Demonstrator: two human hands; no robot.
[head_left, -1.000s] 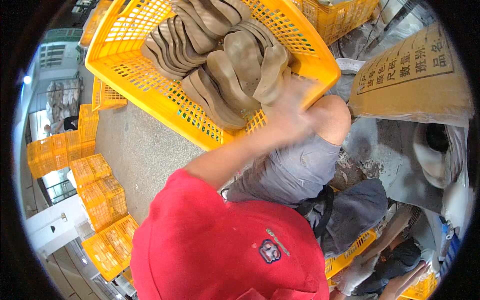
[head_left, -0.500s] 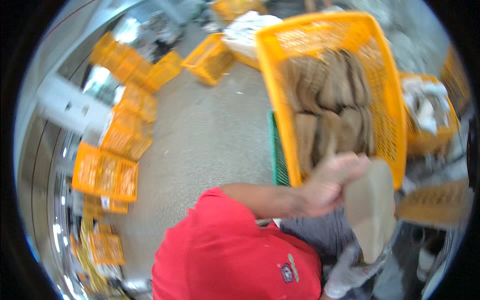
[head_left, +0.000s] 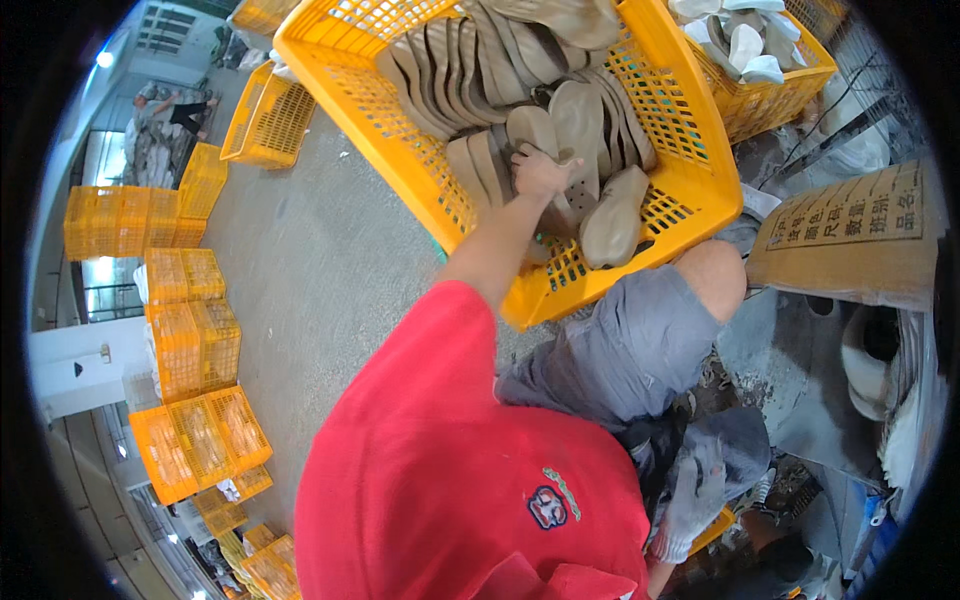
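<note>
In the head view, I see the left hand [head_left: 543,173] spanning 1 tan sole [head_left: 531,128] inside the yellow basket [head_left: 718,185], closure unclear; the gloved right hand [head_left: 690,505] rests, fingers extended. Farther soles [head_left: 445,75] already stand in rows; 1 nearer sole [head_left: 613,220] lies loose.

Cardboard box [head_left: 845,262], right side: black Chinese characters printed on its face, several short entries set side by side, thin ruled line along the lower edge of the print. Red shirt [head_left: 440,480]: small dark-blue-and-white badge [head_left: 547,508] on the chest; narrow strip of greenish lettering [head_left: 562,488] just beside it, too small to make out.
</note>
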